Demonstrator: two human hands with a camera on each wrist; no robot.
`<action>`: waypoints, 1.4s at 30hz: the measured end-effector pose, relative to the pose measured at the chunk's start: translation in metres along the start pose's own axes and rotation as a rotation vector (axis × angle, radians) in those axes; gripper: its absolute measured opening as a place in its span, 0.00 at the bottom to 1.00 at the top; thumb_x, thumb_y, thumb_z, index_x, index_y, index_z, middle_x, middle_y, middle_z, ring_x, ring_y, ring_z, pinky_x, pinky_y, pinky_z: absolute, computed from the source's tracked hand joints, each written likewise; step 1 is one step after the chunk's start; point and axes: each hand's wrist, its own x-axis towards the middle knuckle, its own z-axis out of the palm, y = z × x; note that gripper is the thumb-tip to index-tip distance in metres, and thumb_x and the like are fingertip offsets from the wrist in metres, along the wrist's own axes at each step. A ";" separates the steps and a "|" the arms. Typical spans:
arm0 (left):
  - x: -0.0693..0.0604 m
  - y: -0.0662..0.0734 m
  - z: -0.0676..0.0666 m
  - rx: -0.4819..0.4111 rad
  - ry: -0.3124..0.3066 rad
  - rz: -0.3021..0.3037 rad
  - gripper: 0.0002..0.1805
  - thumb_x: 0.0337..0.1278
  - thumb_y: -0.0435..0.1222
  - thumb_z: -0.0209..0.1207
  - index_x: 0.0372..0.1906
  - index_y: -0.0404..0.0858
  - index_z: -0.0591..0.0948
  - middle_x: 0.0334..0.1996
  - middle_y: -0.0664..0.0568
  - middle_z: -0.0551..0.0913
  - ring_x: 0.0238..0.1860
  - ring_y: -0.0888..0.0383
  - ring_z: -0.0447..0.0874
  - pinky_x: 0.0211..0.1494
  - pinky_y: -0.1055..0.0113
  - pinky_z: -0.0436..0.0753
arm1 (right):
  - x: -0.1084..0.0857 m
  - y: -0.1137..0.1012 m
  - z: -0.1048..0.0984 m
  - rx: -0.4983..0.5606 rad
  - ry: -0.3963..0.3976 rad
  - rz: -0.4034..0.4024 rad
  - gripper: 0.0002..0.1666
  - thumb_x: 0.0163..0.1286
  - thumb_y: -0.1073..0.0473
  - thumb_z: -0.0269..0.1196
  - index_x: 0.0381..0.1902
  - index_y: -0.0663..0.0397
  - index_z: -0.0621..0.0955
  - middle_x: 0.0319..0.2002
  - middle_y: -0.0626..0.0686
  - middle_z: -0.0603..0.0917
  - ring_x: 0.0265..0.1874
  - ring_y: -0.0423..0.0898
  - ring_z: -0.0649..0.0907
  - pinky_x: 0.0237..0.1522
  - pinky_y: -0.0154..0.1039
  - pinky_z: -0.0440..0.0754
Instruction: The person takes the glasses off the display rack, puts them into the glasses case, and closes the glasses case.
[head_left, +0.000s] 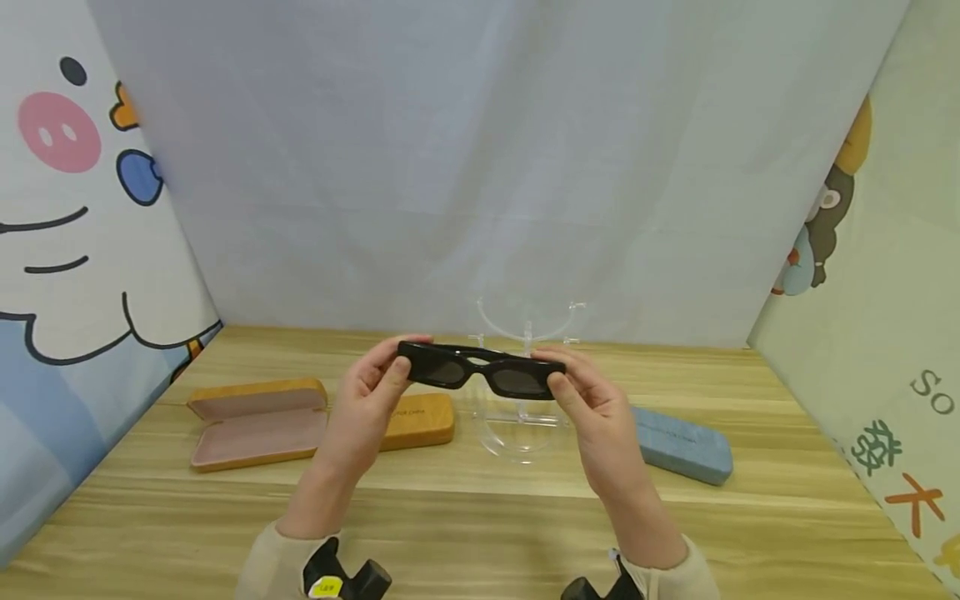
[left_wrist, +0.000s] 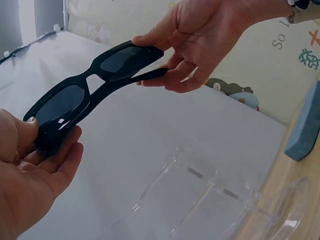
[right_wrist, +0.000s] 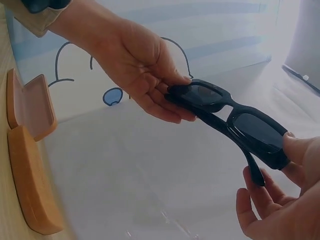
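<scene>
A pair of black sunglasses [head_left: 480, 371] with dark lenses is held up above the table, lenses toward the head camera. My left hand [head_left: 365, 404] pinches one end of the frame between thumb and fingers, and my right hand [head_left: 600, 421] pinches the other end. In the left wrist view the sunglasses [left_wrist: 95, 90] slant between both hands, with a temple arm folded behind the lenses. The right wrist view shows one arm tip of the sunglasses [right_wrist: 255, 175] near the right fingers. Behind them stands a clear plastic display stand [head_left: 517, 450], partly hidden by the sunglasses.
On the left lies an open orange glasses case [head_left: 262, 437] with a pink lining. Beside it sits a closed orange case [head_left: 423, 421], partly behind my left hand. A blue case [head_left: 686, 446] lies to the right. A pale cloth [head_left: 450, 167] hangs behind the wooden table [head_left: 480, 525].
</scene>
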 end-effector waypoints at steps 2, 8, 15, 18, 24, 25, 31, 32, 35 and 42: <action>-0.003 -0.001 -0.005 0.011 -0.009 -0.031 0.16 0.67 0.34 0.44 0.55 0.35 0.72 0.48 0.57 0.77 0.51 0.63 0.76 0.60 0.71 0.70 | 0.002 0.004 0.003 0.006 -0.010 0.016 0.16 0.69 0.62 0.52 0.52 0.61 0.76 0.52 0.51 0.76 0.51 0.43 0.75 0.51 0.32 0.73; -0.013 -0.003 -0.025 0.113 0.005 -0.134 0.22 0.67 0.38 0.45 0.60 0.28 0.67 0.50 0.57 0.76 0.53 0.64 0.75 0.57 0.74 0.72 | 0.004 0.019 0.014 0.006 -0.036 0.117 0.19 0.68 0.62 0.54 0.55 0.65 0.74 0.54 0.53 0.75 0.48 0.39 0.77 0.50 0.30 0.74; -0.026 -0.004 -0.041 0.263 0.052 -0.229 0.23 0.66 0.41 0.46 0.61 0.33 0.69 0.53 0.58 0.74 0.51 0.67 0.74 0.53 0.78 0.73 | 0.001 0.034 0.024 -0.006 -0.040 0.204 0.19 0.65 0.62 0.57 0.53 0.62 0.76 0.51 0.58 0.76 0.42 0.37 0.80 0.47 0.30 0.77; -0.031 -0.005 -0.048 0.311 0.071 -0.263 0.23 0.66 0.43 0.47 0.60 0.35 0.70 0.51 0.59 0.75 0.50 0.66 0.74 0.52 0.79 0.73 | 0.001 0.039 0.029 0.008 -0.044 0.211 0.17 0.64 0.64 0.58 0.51 0.62 0.76 0.49 0.59 0.78 0.40 0.37 0.82 0.48 0.31 0.77; -0.039 -0.008 -0.064 0.348 0.103 -0.305 0.21 0.64 0.42 0.49 0.59 0.38 0.72 0.37 0.63 0.77 0.21 0.68 0.68 0.22 0.74 0.71 | 0.001 0.052 0.040 0.026 -0.089 0.226 0.17 0.65 0.66 0.56 0.52 0.63 0.75 0.52 0.59 0.75 0.46 0.41 0.80 0.49 0.30 0.76; -0.040 -0.009 -0.066 0.344 0.106 -0.312 0.21 0.64 0.42 0.49 0.59 0.38 0.72 0.34 0.62 0.76 0.17 0.67 0.64 0.17 0.72 0.67 | 0.001 0.054 0.042 0.032 -0.098 0.228 0.17 0.65 0.67 0.55 0.52 0.64 0.75 0.53 0.59 0.75 0.48 0.43 0.80 0.49 0.30 0.75; -0.053 -0.011 -0.083 0.404 0.132 -0.363 0.22 0.64 0.44 0.50 0.60 0.40 0.71 0.37 0.63 0.74 0.33 0.70 0.72 0.31 0.78 0.75 | 0.000 0.065 0.057 0.028 -0.162 0.246 0.18 0.66 0.68 0.54 0.54 0.64 0.74 0.54 0.62 0.74 0.51 0.53 0.78 0.49 0.30 0.75; -0.055 -0.012 -0.086 0.416 0.135 -0.368 0.23 0.64 0.44 0.49 0.60 0.39 0.71 0.41 0.64 0.74 0.38 0.71 0.73 0.37 0.79 0.77 | 0.000 0.067 0.060 0.024 -0.172 0.249 0.18 0.66 0.68 0.54 0.54 0.64 0.73 0.55 0.62 0.74 0.52 0.54 0.77 0.49 0.30 0.75; -0.061 -0.015 -0.094 0.404 0.134 -0.366 0.23 0.64 0.43 0.49 0.61 0.36 0.70 0.46 0.67 0.74 0.43 0.73 0.76 0.44 0.79 0.77 | -0.002 0.072 0.068 0.022 -0.194 0.258 0.19 0.67 0.69 0.53 0.55 0.65 0.72 0.56 0.62 0.72 0.53 0.54 0.77 0.49 0.30 0.75; -0.066 -0.020 -0.110 0.281 0.107 -0.270 0.19 0.64 0.35 0.50 0.57 0.32 0.71 0.45 0.66 0.78 0.42 0.69 0.80 0.42 0.74 0.80 | -0.001 0.081 0.081 0.018 -0.184 0.299 0.18 0.67 0.69 0.52 0.55 0.64 0.73 0.57 0.61 0.71 0.52 0.52 0.77 0.51 0.35 0.76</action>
